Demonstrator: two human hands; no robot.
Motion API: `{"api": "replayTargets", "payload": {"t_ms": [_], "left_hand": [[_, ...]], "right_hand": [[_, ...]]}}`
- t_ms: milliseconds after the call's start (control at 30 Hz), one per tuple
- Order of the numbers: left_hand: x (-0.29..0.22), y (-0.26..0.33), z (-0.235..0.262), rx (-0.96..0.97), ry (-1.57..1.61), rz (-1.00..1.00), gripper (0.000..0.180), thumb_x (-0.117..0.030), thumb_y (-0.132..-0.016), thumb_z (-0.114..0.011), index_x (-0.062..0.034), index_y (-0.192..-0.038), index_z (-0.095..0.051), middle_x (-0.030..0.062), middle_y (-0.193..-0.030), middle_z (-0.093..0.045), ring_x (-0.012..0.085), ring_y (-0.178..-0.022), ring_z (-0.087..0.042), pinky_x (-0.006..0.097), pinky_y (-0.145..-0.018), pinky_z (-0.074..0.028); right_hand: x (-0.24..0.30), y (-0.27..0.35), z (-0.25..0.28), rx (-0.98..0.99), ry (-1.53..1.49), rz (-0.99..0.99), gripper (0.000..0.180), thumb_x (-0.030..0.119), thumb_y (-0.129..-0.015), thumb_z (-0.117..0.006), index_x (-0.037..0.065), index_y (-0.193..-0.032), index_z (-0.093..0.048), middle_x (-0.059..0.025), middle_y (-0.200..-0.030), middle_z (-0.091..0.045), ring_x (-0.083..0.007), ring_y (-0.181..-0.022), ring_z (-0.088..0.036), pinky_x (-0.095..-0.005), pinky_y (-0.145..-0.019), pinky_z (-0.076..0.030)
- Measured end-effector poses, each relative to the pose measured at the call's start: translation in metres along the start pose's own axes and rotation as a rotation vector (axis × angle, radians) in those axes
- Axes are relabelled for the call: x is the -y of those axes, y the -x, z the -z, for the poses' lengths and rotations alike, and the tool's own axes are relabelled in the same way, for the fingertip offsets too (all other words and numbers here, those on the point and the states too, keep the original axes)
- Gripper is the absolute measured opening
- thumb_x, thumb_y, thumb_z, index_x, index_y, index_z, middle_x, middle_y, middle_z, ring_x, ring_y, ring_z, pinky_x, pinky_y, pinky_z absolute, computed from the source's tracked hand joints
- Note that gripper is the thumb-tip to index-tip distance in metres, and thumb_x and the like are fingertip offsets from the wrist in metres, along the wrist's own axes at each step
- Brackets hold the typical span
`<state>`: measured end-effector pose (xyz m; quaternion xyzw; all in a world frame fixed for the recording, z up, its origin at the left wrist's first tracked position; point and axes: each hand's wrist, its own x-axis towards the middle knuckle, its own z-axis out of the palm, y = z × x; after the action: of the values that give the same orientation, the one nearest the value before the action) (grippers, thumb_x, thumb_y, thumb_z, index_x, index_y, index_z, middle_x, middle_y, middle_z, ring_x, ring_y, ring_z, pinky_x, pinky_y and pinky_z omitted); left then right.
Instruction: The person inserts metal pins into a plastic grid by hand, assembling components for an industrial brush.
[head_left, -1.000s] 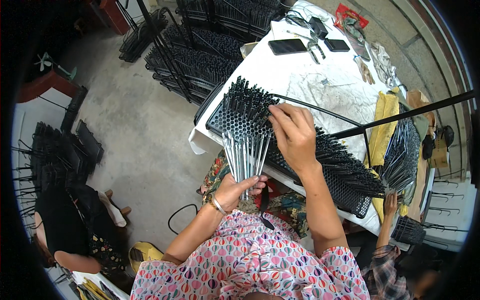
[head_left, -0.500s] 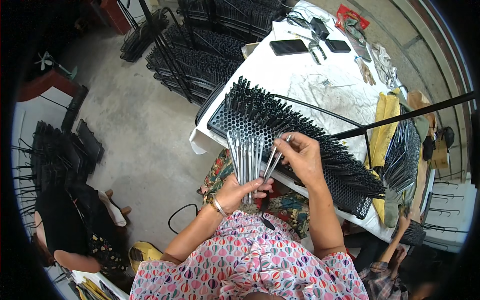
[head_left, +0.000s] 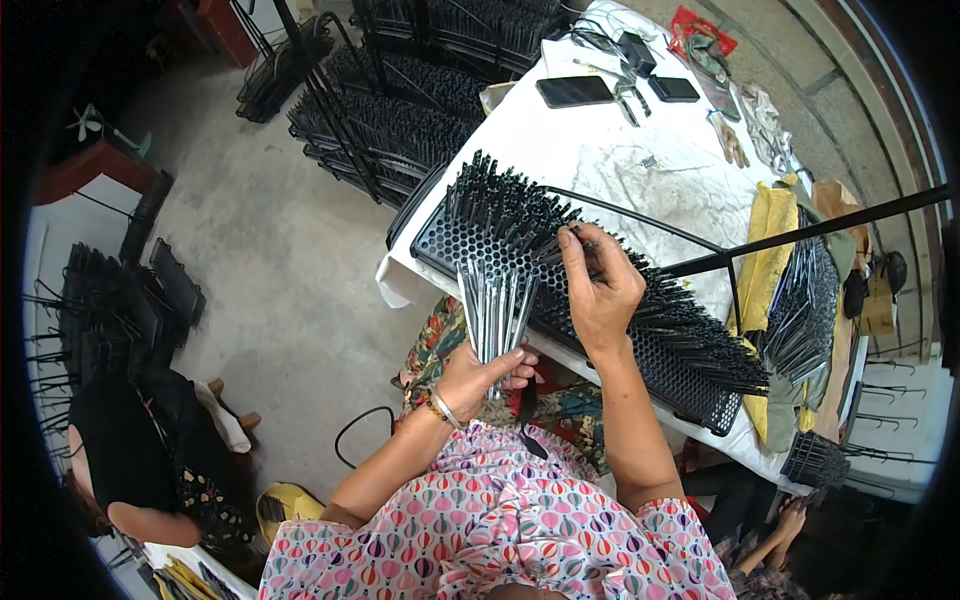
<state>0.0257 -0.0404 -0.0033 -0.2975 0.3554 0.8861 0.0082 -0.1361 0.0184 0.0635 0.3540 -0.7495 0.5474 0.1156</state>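
Note:
A fanned bundle of slim silver metal rods (head_left: 490, 315) stands upright in my left hand (head_left: 478, 380), whose fingers are wrapped round the lower ends. Beyond it, on the near left edge of the table, lies a black perforated rack (head_left: 440, 246) with round holes. Many thin black rods (head_left: 510, 205) stick up from it in dense rows. Over the middle of these rows is my right hand (head_left: 605, 290), its thumb and curled fingers close together among the black tips. What they pinch, if anything, is hidden among the dark rods.
The white-covered table (head_left: 620, 150) carries a phone (head_left: 575, 92), a black case (head_left: 674, 89), and yellow wrapping (head_left: 765, 250) beside bundled dark rods (head_left: 798, 305). More loaded black racks (head_left: 395, 125) stand far left. Co-workers sit at lower left (head_left: 130, 450) and lower right (head_left: 770, 545).
My right hand has moved up and away from the bundle to the black rods; the silver rods it held now appear gathered in my left hand. The right co-worker's arm has lowered.

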Motion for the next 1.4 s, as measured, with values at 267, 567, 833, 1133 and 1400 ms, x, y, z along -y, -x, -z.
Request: {"api": "replayTargets", "payload": {"t_ms": [267, 567, 833, 1133, 1400], "left_hand": [[-0.002, 0.003, -0.002, 0.047, 0.028, 0.015, 0.022, -0.009, -0.088, -0.058, -0.0004, -0.108, -0.053, 0.0144, -0.095, -0.065, 0.0216, -0.083, -0.066, 0.030, -0.066, -0.056], [-0.006, 0.004, -0.002, 0.051, 0.023, 0.023, 0.021, -0.009, -0.088, -0.059, -0.0005, -0.107, -0.055, 0.0129, -0.094, -0.065, 0.0180, -0.081, -0.065, 0.027, -0.064, -0.054], [-0.002, 0.003, 0.000, 0.059, 0.040, 0.017, 0.022, -0.010, -0.088, -0.060, -0.0005, -0.107, -0.055, 0.0128, -0.093, -0.065, 0.0186, -0.081, -0.065, 0.028, -0.065, -0.054], [-0.005, 0.005, -0.003, 0.062, 0.010, 0.021, 0.022, -0.011, -0.088, -0.059, 0.0003, -0.107, -0.055, 0.0136, -0.095, -0.065, 0.0191, -0.082, -0.065, 0.029, -0.066, -0.054], [0.002, 0.003, 0.002, 0.068, -0.017, 0.030, 0.023, -0.010, -0.089, -0.057, 0.0014, -0.109, -0.053, 0.0146, -0.097, -0.064, 0.0229, -0.086, -0.065, 0.031, -0.068, -0.055]], "right_hand": [[-0.005, 0.002, -0.003, 0.040, -0.017, -0.019, 0.013, 0.006, -0.081, -0.067, -0.003, -0.091, -0.065, -0.0115, -0.084, -0.067, -0.0144, -0.067, -0.064, -0.0250, -0.057, -0.052], [-0.004, -0.003, -0.006, 0.107, 0.004, 0.076, 0.012, 0.004, -0.082, -0.066, -0.001, -0.093, -0.065, -0.0086, -0.082, -0.067, -0.0108, -0.067, -0.063, -0.0233, -0.056, -0.050], [-0.003, -0.004, -0.007, 0.182, 0.075, 0.079, 0.014, 0.004, -0.080, -0.067, -0.001, -0.094, -0.065, -0.0102, -0.085, -0.067, -0.0136, -0.068, -0.064, -0.0250, -0.055, -0.051], [-0.012, -0.007, -0.006, 0.170, 0.188, 0.335, 0.026, 0.001, -0.077, -0.068, 0.003, -0.103, -0.065, -0.0109, -0.093, -0.065, -0.0187, -0.077, -0.065, -0.0272, -0.063, -0.055], [-0.004, -0.019, -0.012, 0.233, 0.215, 0.454, 0.021, 0.003, -0.073, -0.070, 0.003, -0.094, -0.066, -0.0088, -0.091, -0.064, -0.0234, -0.077, -0.059, -0.0336, -0.066, -0.046]]}}
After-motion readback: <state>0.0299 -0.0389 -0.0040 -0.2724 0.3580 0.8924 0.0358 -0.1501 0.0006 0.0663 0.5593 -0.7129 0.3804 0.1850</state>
